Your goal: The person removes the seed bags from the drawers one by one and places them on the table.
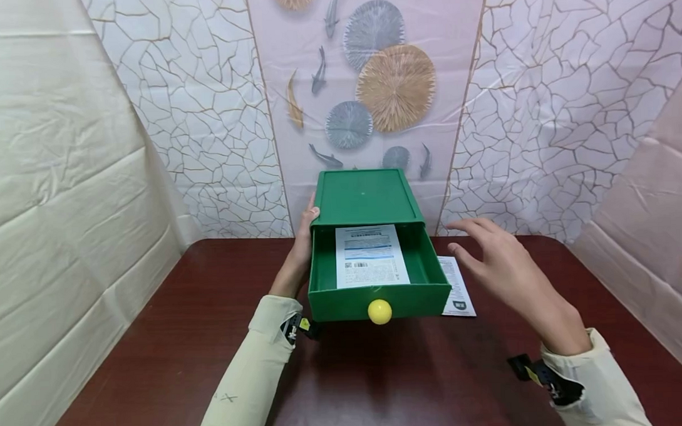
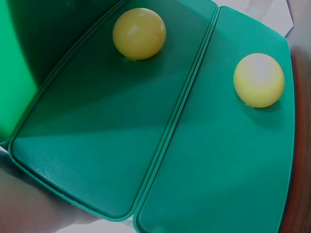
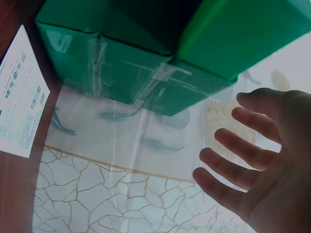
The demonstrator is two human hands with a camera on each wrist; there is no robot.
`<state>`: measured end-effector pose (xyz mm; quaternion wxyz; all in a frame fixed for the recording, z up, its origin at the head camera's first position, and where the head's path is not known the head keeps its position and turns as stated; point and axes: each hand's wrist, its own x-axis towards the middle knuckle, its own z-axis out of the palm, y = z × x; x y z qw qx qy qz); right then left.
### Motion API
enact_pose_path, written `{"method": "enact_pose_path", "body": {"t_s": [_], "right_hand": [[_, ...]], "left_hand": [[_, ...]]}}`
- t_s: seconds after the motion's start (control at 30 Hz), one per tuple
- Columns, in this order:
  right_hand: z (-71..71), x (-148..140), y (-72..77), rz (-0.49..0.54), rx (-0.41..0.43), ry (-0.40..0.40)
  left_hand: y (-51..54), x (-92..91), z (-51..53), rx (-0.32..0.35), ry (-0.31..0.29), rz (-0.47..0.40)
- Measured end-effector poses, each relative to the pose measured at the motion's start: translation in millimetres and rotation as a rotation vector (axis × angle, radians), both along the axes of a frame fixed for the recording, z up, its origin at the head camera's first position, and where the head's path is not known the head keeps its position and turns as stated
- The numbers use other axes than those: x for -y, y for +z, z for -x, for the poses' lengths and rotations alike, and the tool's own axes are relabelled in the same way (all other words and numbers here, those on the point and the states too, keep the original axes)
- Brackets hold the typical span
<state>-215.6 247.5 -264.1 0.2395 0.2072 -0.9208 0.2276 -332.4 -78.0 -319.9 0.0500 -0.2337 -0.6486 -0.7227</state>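
Inside the top drawer (image 1: pixel 327 306) of a green cabinet (image 1: pixel 363 196), a printed sheet (image 1: pixel 372 257), laid between the side walls with bare green floor on either side; bears blue bands and a barcode, with wording too small to read. Sits out toward the person, with a round yellow knob (image 1: pixel 380 312) on the drawer's front. Below, in the left wrist view, two closed lower drawers (image 2: pixel 97 145), each with a yellow knob of its own. Along the cabinet's right side, clear tape (image 3: pixel 160 73) across the seams. Against the left side, the left hand (image 1: pixel 302 239), with the thumb at the top edge and the fingers extended along the wall, partly hidden. To the right of the drawer, in the air and apart from it, the right hand (image 1: pixel 497 257), fingers spread and holding nothing. Near it, on the counter (image 1: pixel 209 318), a second sheet (image 1: pixel 458 290), partly hidden by the drawer and marked with a dark emblem. Farther out, pale sleeves (image 1: pixel 245 379) and a black device (image 1: pixel 555 381) strapped at each wrist. Behind the counter, a cloth (image 1: pixel 202 105) with brown crackle lines and a pinkish middle panel of fish (image 1: pixel 319 73) and round leaves (image 1: pixel 395 89).
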Motion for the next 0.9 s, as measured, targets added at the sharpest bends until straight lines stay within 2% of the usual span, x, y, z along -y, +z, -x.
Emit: {"method": "enact_pose_path", "body": {"t_s": [0.23,0.5,0.6,0.8,0.9], "right_hand": [[-1.7,12.3,9.1,-0.048,-0.071,0.053],[-2.0,25.1,26.4,-0.095,-0.107,0.192],[-2.2,29.5,30.0,-0.117,-0.091,0.235],[-4.3,31.5,33.2,-0.166,-0.063,0.269],[-5.0,34.2,37.5,-0.205,-0.019,0.279]], "left_hand": [[0.6,3.8,2.7,-0.004,0.007,-0.018],[1.6,2.8,3.2,0.002,0.005,-0.011],[0.2,2.6,2.3,0.000,0.004,-0.008],[-1.0,-2.1,0.4,0.018,0.003,-0.016],[0.4,-2.0,0.4,0.011,0.005,-0.016]]}}
